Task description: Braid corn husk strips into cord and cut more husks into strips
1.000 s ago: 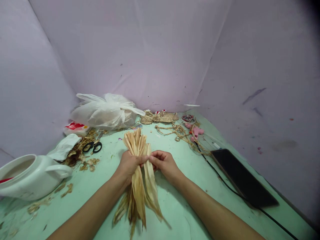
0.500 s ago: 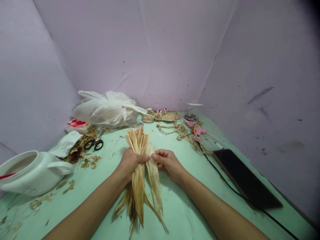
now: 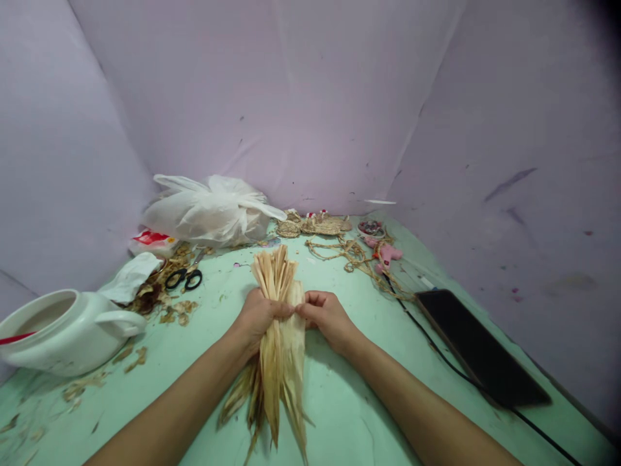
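A bundle of dried corn husks [image 3: 272, 369] stands roughly upright in the middle of the table, cut ends up and ragged tips hanging toward me. My left hand [image 3: 259, 317] is wrapped round its upper part, thumb across the front. On the bundle's right side lies a paler, wider corn husk [image 3: 294, 349]. My right hand [image 3: 326, 317] pinches this husk's edge between thumb and fingers, close to my left thumb. The other fingers of my right hand are curled, partly hidden behind the husk.
A white pot [image 3: 72, 349] lies at left, with black-handled scissors [image 3: 184, 279] and husk scraps beyond it. Behind are a white plastic bag [image 3: 208, 210] and woven pieces [image 3: 315, 224]. At right are twisted cord [image 3: 356, 252], a pink glue gun [image 3: 387, 254] and a dark phone-like slab [image 3: 478, 346].
The pale husk has moved left against the bundle, closing the gap between them. The bundle's top has shifted slightly right, and both hands remain on the husks.
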`<action>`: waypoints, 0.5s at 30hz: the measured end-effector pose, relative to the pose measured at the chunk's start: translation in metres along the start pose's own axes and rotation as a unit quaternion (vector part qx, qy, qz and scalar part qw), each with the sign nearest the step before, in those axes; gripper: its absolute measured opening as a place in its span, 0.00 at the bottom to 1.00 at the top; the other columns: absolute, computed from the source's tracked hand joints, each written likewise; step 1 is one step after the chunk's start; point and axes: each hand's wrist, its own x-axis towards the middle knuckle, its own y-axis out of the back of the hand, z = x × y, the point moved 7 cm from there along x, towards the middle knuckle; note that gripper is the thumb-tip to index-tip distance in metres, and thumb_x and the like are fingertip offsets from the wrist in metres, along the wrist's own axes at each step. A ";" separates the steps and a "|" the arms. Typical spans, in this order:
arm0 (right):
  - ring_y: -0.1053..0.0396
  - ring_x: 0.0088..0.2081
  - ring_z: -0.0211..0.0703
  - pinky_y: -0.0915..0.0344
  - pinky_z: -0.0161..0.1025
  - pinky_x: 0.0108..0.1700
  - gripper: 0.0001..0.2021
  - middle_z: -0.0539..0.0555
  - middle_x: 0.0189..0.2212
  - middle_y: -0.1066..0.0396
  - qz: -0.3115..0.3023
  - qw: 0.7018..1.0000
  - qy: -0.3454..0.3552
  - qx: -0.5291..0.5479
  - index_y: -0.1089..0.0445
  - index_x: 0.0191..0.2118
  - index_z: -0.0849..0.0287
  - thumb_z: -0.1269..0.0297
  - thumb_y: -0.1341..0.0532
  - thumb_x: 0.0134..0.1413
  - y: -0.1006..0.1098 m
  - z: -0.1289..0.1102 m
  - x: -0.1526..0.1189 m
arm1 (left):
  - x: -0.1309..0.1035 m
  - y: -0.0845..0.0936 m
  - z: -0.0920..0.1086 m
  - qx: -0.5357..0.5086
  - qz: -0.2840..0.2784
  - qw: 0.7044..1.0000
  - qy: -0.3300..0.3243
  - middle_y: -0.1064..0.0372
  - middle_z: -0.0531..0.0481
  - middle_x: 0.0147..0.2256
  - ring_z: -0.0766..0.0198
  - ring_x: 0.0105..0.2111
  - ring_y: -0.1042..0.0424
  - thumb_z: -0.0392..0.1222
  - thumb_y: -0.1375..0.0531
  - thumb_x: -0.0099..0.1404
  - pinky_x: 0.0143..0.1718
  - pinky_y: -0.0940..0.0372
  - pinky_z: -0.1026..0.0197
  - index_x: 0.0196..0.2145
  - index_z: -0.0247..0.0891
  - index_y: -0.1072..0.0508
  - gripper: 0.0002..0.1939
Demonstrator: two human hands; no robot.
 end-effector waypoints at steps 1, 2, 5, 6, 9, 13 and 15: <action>0.44 0.16 0.28 0.46 0.28 0.19 0.05 0.45 0.12 0.40 0.004 1.000 0.003 -0.002 0.39 0.16 0.63 0.69 0.40 0.28 0.000 0.000 0.000 | 0.000 0.000 -0.001 -0.002 -0.003 1.000 0.001 0.31 0.48 0.20 0.60 0.20 0.33 0.27 0.40 0.33 0.22 0.36 0.59 0.28 0.27 0.29 0.18; 0.45 0.16 0.28 0.47 0.29 0.19 0.05 0.45 0.12 0.41 0.008 1.000 0.005 -0.004 0.39 0.15 0.62 0.69 0.41 0.28 0.000 0.000 -0.001 | 0.001 -0.001 -0.001 -0.006 -0.007 1.000 0.001 0.31 0.48 0.21 0.60 0.20 0.33 0.27 0.40 0.33 0.22 0.36 0.59 0.29 0.27 0.29 0.19; 0.46 0.15 0.29 0.46 0.29 0.19 0.04 0.44 0.11 0.42 0.021 1.000 0.007 -0.013 0.40 0.15 0.62 0.70 0.42 0.27 0.001 0.001 0.000 | 0.001 -0.002 -0.003 -0.023 -0.022 0.999 0.004 0.31 0.47 0.21 0.59 0.21 0.32 0.27 0.40 0.33 0.23 0.36 0.58 0.30 0.27 0.29 0.20; 0.46 0.16 0.29 0.46 0.30 0.20 0.04 0.44 0.11 0.43 0.022 1.000 0.007 -0.015 0.40 0.15 0.62 0.70 0.42 0.27 0.001 0.002 0.001 | 0.001 -0.003 -0.003 -0.031 -0.025 0.999 0.005 0.31 0.47 0.22 0.59 0.21 0.32 0.27 0.40 0.32 0.23 0.36 0.58 0.30 0.27 0.29 0.20; 0.47 0.16 0.29 0.47 0.30 0.20 0.02 0.44 0.11 0.44 0.019 1.000 0.016 -0.019 0.39 0.15 0.63 0.71 0.43 0.27 0.002 0.004 0.002 | 0.001 -0.004 -0.003 -0.049 -0.034 0.998 0.013 0.31 0.47 0.21 0.59 0.21 0.32 0.26 0.40 0.32 0.23 0.36 0.58 0.29 0.27 0.29 0.20; 0.48 0.16 0.28 0.49 0.30 0.20 0.02 0.44 0.12 0.44 0.000 1.000 0.026 -0.017 0.38 0.15 0.63 0.71 0.44 0.28 0.001 0.004 0.003 | -0.001 -0.007 -0.003 -0.063 -0.050 0.996 0.033 0.31 0.46 0.21 0.60 0.20 0.32 0.26 0.39 0.32 0.23 0.36 0.58 0.29 0.27 0.29 0.19; 0.48 0.16 0.28 0.49 0.29 0.20 0.02 0.44 0.12 0.44 -0.014 1.000 0.021 -0.007 0.38 0.15 0.64 0.71 0.43 0.29 0.000 0.002 0.002 | -0.003 -0.009 -0.003 -0.070 -0.061 0.995 0.046 0.31 0.46 0.21 0.61 0.20 0.32 0.26 0.39 0.32 0.23 0.36 0.58 0.28 0.27 0.29 0.19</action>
